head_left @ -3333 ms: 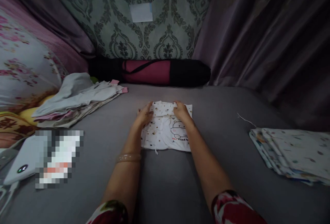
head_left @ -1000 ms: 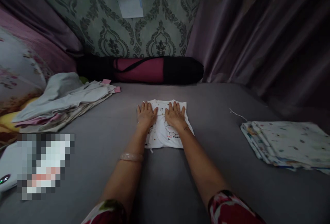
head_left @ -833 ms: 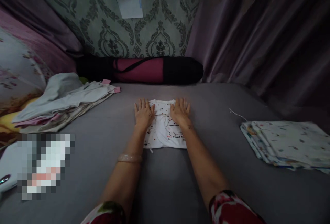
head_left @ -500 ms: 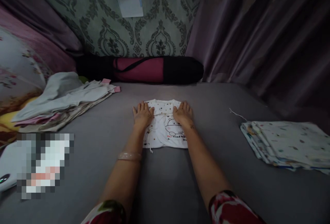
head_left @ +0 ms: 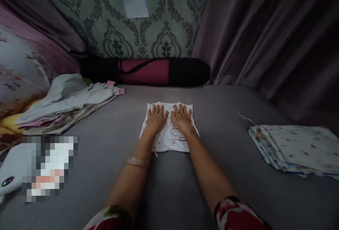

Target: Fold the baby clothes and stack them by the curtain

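A small white baby shirt (head_left: pixel 166 136), printed with a cartoon animal and lettering, lies folded on the grey bed sheet (head_left: pixel 169 191). A short tie string hangs from its near edge. My left hand (head_left: pixel 156 118) rests flat on the left half of the shirt, fingers spread and pointing away from me. On the right half, my right hand (head_left: pixel 182 117) lies flat in the same way, covering part of the print. Neither hand grips the cloth.
A folded stack of patterned baby clothes (head_left: pixel 299 148) sits at the right. At the left lie loose pale garments (head_left: pixel 71 99), and nearer a white device (head_left: pixel 17 166) beside a blurred-out item (head_left: pixel 53 170). A black and maroon roll bag (head_left: pixel 145 71) lies along the wall.
Both hands have moved inward from the shirt's side edges onto its middle, uncovering its far corners. The shirt stays in place.
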A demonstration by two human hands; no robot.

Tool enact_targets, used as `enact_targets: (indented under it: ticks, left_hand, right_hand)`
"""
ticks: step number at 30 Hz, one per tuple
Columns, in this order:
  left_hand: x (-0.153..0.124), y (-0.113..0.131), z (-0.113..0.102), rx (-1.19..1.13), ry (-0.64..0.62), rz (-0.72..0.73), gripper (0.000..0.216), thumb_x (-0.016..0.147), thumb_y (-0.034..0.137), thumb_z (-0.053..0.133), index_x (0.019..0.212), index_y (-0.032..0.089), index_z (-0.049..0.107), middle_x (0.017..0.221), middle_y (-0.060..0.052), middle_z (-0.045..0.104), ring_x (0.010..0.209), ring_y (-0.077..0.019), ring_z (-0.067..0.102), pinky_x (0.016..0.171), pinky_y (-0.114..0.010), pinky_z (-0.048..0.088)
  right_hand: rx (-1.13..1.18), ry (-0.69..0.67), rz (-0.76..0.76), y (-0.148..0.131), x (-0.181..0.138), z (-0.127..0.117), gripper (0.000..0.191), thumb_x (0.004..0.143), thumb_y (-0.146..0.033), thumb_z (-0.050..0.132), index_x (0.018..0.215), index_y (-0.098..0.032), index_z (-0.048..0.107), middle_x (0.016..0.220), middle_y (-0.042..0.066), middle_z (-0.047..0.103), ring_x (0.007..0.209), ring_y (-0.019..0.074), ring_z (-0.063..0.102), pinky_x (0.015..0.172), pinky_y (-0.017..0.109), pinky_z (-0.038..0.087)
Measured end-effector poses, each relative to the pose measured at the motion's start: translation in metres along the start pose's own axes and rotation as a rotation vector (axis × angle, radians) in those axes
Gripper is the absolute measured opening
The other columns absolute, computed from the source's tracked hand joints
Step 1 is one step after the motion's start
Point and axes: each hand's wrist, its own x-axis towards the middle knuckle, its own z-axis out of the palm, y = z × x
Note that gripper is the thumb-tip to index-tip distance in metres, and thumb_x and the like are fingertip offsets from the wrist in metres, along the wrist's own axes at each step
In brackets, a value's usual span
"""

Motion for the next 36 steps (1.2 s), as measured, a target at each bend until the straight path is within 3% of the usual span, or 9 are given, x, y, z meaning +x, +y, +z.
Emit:
enact_targets:
  ticks: [6,12,19,23,31,36]
  left_hand:
    - [-0.004,0.003,-0.013,0.010,0.157,0.062,0.057,0.100,0.035,0.020,0.150,0.010,0.031,0.157,-0.013,0.030,0.147,-0.0276,0.022,0.119,-0.050,0.015]
    - [0.000,-0.007,0.000,-0.013,-0.001,0.000,0.057,0.099,0.033,0.020,0.148,0.006,0.034,0.157,-0.014,0.030,0.146,-0.0286,0.023,0.119,-0.047,0.017]
    - [-0.002,-0.013,0.015,0.038,0.164,0.062,0.055,0.100,0.033,0.020,0.145,0.008,0.039,0.153,-0.015,0.039,0.143,-0.0286,0.031,0.117,-0.047,0.020]
    - [-0.006,-0.014,0.015,0.062,0.228,0.104,0.051,0.100,0.033,0.022,0.139,0.008,0.044,0.149,-0.018,0.042,0.141,-0.0273,0.034,0.116,-0.045,0.023]
    - [-0.047,-0.019,-0.004,0.051,0.135,0.232,0.053,0.101,0.039,0.024,0.142,0.008,0.038,0.154,-0.018,0.035,0.145,-0.0266,0.026,0.118,-0.047,0.018]
    - [-0.082,-0.035,-0.018,0.049,0.048,0.267,0.056,0.099,0.042,0.027,0.146,0.011,0.033,0.155,-0.019,0.033,0.145,-0.0266,0.027,0.118,-0.048,0.019]
  right_hand:
    - [0.020,0.024,-0.161,-0.013,-0.007,-0.008,0.054,0.101,-0.034,0.024,0.153,-0.022,0.028,0.162,0.010,0.015,0.149,0.0286,0.008,0.116,0.057,0.005]
    - [0.036,-0.004,-0.197,-0.019,-0.008,0.007,0.053,0.101,-0.035,0.022,0.151,-0.021,0.032,0.160,0.008,0.024,0.148,0.0271,0.013,0.117,0.055,0.007]
    - [0.023,0.072,-0.198,-0.018,-0.010,0.013,0.053,0.101,-0.036,0.021,0.150,-0.021,0.035,0.159,0.008,0.027,0.147,0.0274,0.015,0.117,0.055,0.007]
    - [0.022,0.025,-0.252,-0.012,-0.018,0.007,0.054,0.101,-0.035,0.023,0.152,-0.018,0.030,0.161,0.010,0.021,0.148,0.0260,0.013,0.118,0.052,0.008]
    - [0.033,-0.077,-0.368,0.011,-0.072,-0.004,0.063,0.100,-0.041,0.027,0.154,-0.010,0.020,0.162,0.014,0.011,0.149,0.0252,0.006,0.119,0.047,0.008]
    - [0.009,-0.175,-0.451,0.026,-0.117,-0.012,0.064,0.100,-0.045,0.025,0.152,-0.007,0.027,0.160,0.016,0.017,0.149,0.0271,0.011,0.119,0.048,0.008]
